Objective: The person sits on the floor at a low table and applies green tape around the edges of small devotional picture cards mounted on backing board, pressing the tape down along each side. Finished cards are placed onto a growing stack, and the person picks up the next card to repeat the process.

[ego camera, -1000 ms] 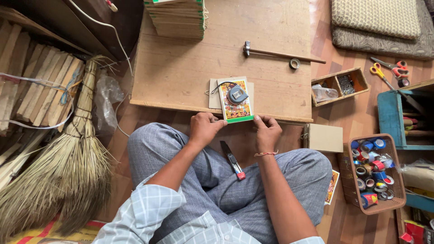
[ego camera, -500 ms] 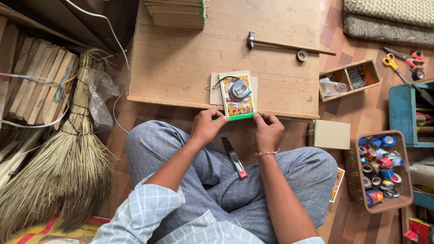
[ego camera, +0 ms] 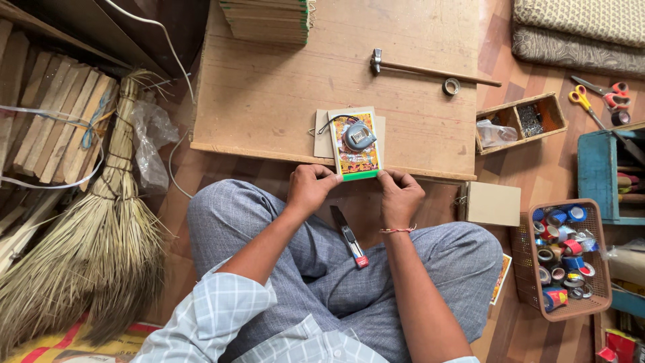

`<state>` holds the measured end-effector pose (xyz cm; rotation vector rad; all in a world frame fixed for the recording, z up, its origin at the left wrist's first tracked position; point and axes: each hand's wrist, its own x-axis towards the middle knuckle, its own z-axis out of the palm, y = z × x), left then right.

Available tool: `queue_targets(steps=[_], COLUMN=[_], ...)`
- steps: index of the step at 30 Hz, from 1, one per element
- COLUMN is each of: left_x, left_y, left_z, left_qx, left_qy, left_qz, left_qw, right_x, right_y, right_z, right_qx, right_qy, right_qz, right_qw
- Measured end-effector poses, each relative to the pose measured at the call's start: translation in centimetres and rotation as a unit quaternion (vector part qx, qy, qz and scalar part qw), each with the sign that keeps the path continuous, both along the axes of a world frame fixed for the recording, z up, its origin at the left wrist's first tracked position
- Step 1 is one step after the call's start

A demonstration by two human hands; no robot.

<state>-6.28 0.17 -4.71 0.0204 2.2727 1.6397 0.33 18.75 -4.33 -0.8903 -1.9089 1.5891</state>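
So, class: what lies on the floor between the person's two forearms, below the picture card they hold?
In the head view, a utility knife lies there, between left hand and right hand.

tape measure [ego camera: 359, 135] on picture card [ego camera: 354, 161], hammer [ego camera: 430, 70] behind, basket [ego camera: 570, 308] right

We see a small, colourful rectangular picture card with a green bottom strip [ego camera: 356, 160] lying flat at the near edge of the low wooden board [ego camera: 269, 101], its lower corners pinched.
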Motion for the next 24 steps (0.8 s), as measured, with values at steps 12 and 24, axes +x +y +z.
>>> queue_targets(steps=[12,24], left_x=[0.1,-0.2], left_y=[-0.1,0.1], left_z=[-0.4,-0.1], left_qx=[-0.002,0.060], left_qy=[-0.002,-0.082], left_qz=[0.001,0.027], left_qw=[1.000,0.994], right_x=[-0.6,-1.6], right_y=[0.8,0.0], right_z=[-1.5,-0.6], right_qx=[-0.100,-0.155], right_qy=[0.058,0.052], right_qz=[-0.005,-0.063], right_qw=[0.993,0.985])
